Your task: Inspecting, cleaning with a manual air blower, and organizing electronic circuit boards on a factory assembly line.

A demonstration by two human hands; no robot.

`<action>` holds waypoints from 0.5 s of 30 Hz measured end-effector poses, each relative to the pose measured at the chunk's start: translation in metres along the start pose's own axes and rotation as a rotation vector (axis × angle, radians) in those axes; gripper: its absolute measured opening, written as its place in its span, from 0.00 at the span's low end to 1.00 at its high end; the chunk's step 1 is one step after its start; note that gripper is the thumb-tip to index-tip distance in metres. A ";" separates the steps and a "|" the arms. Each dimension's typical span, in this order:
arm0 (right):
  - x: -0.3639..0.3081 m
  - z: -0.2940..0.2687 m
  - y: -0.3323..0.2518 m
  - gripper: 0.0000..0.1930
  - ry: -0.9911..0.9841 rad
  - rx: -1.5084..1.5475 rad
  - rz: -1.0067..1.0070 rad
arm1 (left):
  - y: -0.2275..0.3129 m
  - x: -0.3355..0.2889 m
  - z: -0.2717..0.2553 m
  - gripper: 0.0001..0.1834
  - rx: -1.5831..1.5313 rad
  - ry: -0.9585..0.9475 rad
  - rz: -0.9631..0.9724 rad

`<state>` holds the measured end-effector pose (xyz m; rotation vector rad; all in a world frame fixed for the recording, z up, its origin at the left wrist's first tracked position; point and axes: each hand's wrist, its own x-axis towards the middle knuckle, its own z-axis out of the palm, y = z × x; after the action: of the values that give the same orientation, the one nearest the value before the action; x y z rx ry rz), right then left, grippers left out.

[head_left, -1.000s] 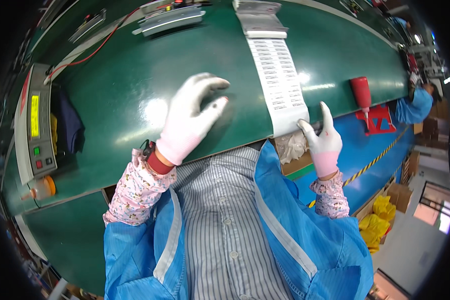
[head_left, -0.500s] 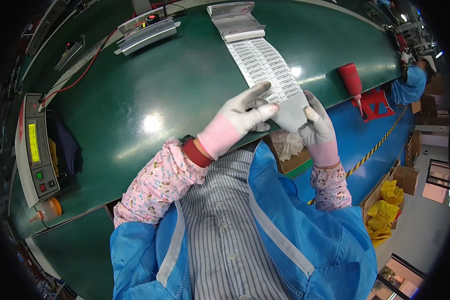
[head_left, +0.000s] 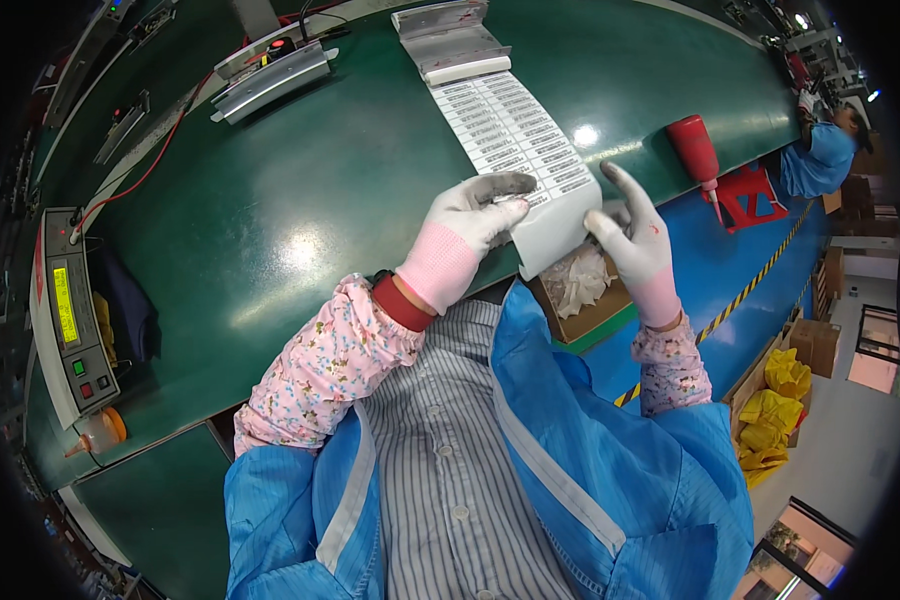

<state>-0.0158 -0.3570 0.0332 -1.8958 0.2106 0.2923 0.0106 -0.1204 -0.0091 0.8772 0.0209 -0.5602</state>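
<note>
Two columns of printed labels fill the white label strip [head_left: 520, 130] at one o'clock, trailing from a metal dispenser [head_left: 455, 42] at twelve. Left hand [head_left: 462, 218] – thumb and forefinger narrowed over its left edge; whether they grip a label cannot be told. Right hand [head_left: 642, 242] – thumb and forefinger wide apart, beside its right edge. Red squeeze bottle [head_left: 693, 147]: two o'clock.

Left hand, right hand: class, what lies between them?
In the head view, the label strip's blank end lies between left hand and right hand.
</note>
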 end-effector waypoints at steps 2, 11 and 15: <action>0.006 0.009 -0.008 0.27 0.064 -0.057 -0.174 | -0.001 -0.002 0.003 0.22 0.028 0.048 0.032; 0.031 0.012 0.008 0.20 0.070 0.158 -0.268 | -0.005 -0.006 0.005 0.19 0.066 0.106 0.078; 0.030 0.010 0.013 0.16 0.132 0.183 -0.257 | -0.007 0.000 0.001 0.21 0.076 0.069 0.067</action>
<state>0.0083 -0.3517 0.0092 -1.7387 0.0774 -0.0256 0.0070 -0.1248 -0.0131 0.9672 0.0334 -0.4705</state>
